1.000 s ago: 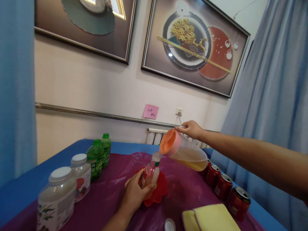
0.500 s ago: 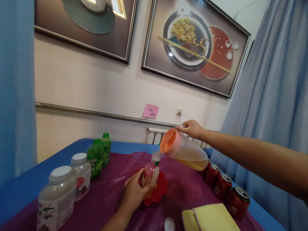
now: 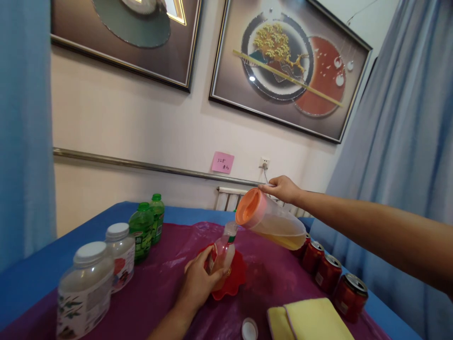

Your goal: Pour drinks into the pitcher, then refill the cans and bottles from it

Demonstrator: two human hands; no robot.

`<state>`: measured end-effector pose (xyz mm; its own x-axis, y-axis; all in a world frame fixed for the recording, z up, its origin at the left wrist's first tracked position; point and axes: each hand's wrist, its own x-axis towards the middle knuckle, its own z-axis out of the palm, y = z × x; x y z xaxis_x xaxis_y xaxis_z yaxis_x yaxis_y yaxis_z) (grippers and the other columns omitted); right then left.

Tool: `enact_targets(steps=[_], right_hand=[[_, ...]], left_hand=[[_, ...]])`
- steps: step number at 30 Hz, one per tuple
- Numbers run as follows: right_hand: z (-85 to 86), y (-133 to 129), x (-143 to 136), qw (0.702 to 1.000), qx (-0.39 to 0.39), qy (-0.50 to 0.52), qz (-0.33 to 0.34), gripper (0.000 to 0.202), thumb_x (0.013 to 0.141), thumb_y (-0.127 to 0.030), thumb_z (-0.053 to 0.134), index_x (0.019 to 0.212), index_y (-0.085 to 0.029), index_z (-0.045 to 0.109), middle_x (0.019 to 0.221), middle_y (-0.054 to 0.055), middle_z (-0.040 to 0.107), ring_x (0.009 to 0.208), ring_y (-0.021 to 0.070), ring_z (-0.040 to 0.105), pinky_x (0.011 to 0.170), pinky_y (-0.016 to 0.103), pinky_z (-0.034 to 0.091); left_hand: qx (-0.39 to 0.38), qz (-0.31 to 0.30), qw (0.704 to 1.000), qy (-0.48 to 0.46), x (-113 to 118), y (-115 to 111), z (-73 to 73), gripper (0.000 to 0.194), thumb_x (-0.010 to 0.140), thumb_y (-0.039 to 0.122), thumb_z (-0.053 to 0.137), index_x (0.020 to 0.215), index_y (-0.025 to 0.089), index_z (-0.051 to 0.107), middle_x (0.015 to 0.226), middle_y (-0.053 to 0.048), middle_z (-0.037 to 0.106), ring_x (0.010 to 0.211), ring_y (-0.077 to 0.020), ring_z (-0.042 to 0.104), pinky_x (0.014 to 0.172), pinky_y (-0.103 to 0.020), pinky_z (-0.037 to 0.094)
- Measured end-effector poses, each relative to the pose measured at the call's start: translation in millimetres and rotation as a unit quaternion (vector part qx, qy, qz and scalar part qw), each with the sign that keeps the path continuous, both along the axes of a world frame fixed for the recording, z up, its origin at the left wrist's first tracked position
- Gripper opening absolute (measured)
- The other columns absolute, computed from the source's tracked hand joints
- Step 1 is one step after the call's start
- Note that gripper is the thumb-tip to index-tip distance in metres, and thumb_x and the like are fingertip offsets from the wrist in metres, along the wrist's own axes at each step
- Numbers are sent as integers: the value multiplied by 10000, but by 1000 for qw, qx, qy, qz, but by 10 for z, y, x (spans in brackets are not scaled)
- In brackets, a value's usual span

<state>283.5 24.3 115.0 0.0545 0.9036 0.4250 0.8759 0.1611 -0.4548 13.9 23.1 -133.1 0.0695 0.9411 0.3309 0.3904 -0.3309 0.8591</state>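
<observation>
My right hand grips the handle of a clear plastic pitcher with an orange lid. The pitcher lies tipped to the left, with yellowish liquid along its lower side. Its lid is at the mouth of a clear bottle, which my left hand wraps round and holds at a slight tilt. Whether liquid is flowing between them I cannot tell. Under the bottle is a red scalloped dish. A white cap lies on the purple cloth near the front.
Two white-lidded jars and two green bottles stand on the left. Several red cans line the right side. A folded yellow cloth lies at front right on the purple sheet.
Both hands, the pitcher and the bottle keep nearly the same pose. The view has shifted very slightly.
</observation>
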Motion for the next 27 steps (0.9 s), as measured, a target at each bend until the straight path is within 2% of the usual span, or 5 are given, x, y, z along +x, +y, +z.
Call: enact_targets(steps=[13, 18, 23, 27], right_hand=[[-11, -1, -6, 1000, -4, 9, 1, 535, 714, -664, 670, 525, -222, 436, 476, -66, 327, 479, 90, 296, 467, 259, 214], [-67, 18, 20, 1000, 5, 29, 2, 558, 704, -681, 671, 517, -232, 398, 465, -73, 309, 470, 88, 279, 458, 263, 195], [-163, 2, 66, 998, 19, 64, 14, 602, 661, -703, 689, 502, -237, 342, 466, -82, 272, 471, 81, 258, 456, 255, 163], [-377, -52, 153, 991, 38, 127, 13, 612, 674, -719, 673, 500, -238, 336, 463, -82, 274, 463, 81, 274, 450, 243, 185]], left_hand=[[0, 3, 1000, -2, 3, -24, 17, 726, 600, 373, 811, 1273, 154, 646, 1287, -136, 708, 1191, -335, 651, 1073, -473, 461], [1, 2, 1000, -5, -2, -11, -1, 714, 593, 354, 819, 1262, 172, 652, 1273, -123, 717, 1173, -329, 660, 1064, -465, 469], [10, 0, 1000, -8, -1, -15, 10, 688, 600, 361, 800, 1247, 179, 657, 1223, -117, 740, 1109, -316, 688, 1002, -441, 514], [2, 5, 1000, -19, 8, -18, 19, 676, 584, 359, 800, 1223, 183, 668, 1203, -114, 749, 1086, -318, 702, 975, -443, 537]])
